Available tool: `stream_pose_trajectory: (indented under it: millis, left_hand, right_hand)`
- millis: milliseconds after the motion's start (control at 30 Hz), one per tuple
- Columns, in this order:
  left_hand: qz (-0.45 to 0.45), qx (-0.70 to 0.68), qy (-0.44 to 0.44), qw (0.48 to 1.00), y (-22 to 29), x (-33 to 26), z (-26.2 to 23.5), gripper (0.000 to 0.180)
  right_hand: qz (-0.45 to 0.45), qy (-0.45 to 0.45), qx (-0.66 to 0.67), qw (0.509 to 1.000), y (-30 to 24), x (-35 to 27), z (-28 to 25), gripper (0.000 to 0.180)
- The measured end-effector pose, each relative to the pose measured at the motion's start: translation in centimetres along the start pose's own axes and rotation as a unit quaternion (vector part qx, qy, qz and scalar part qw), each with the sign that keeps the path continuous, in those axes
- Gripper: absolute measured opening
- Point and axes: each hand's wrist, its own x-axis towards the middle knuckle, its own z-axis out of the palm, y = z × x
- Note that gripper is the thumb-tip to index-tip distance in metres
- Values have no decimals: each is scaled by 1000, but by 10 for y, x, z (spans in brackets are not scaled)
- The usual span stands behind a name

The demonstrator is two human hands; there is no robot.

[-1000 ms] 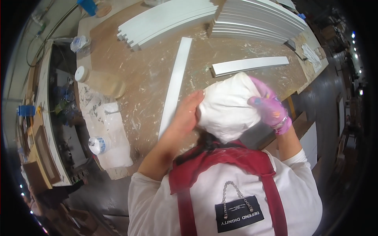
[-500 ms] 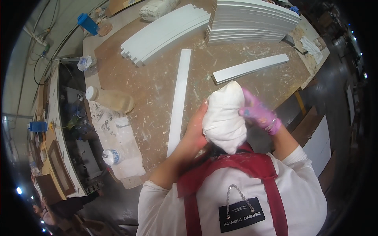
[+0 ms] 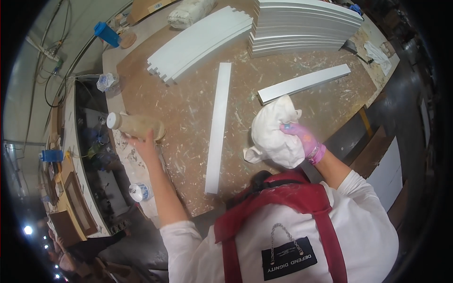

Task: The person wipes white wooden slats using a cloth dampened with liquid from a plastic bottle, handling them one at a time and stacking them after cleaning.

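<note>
My bare left hand (image 3: 143,145) is at the near side of a capped, translucent plastic bottle (image 3: 134,126) holding cloudy tan liquid. Its thumb and fingers are apart; whether they touch the bottle I cannot tell. In a pink, paint-spotted glove, my right hand (image 3: 302,137) grips a bunched white cloth (image 3: 276,134) above the table's near right edge. Between my hands, a long white strip (image 3: 218,127) lies lengthwise on the worn brown worktable (image 3: 184,106). Beyond the cloth, a shorter white piece (image 3: 304,84) lies slantwise, apparently on another one.
At the back stand a tall stack of white boards (image 3: 302,26) and a lower pile of white slats (image 3: 200,42). Along the left edge are a blue cup (image 3: 107,34), a crumpled clear plastic item (image 3: 107,82) and a small white tub (image 3: 140,192). A shelf unit (image 3: 87,188) stands left.
My left hand has left the white cloth and moved left to the bottle. The cloth has slumped to a looser shape in my right hand, which has moved slightly down and left.
</note>
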Motion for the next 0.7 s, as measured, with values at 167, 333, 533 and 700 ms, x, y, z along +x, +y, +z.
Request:
stream_pose_trajectory:
  millis: [167, 333, 533, 700]
  left_hand:
    - [56, 125, -43, 990, 33, 8, 30, 76]
    - [316, 198, -221, 901, 93, -51, 53, 61]
    - [478, 373, -254, 753, 128, -66, 50, 70]
    - [529, 431, -217, 699, 155, -52, 44, 62]
  right_hand:
    - [-155, -50, -253, 954, 7, 28, -14, 35]
    - [-94, -1, -100, 991, -4, 35, 14, 44]
    - [-136, -97, -114, 979, -2, 30, 38, 51]
    - [-31, -107, 60, 992, -3, 35, 25, 45]
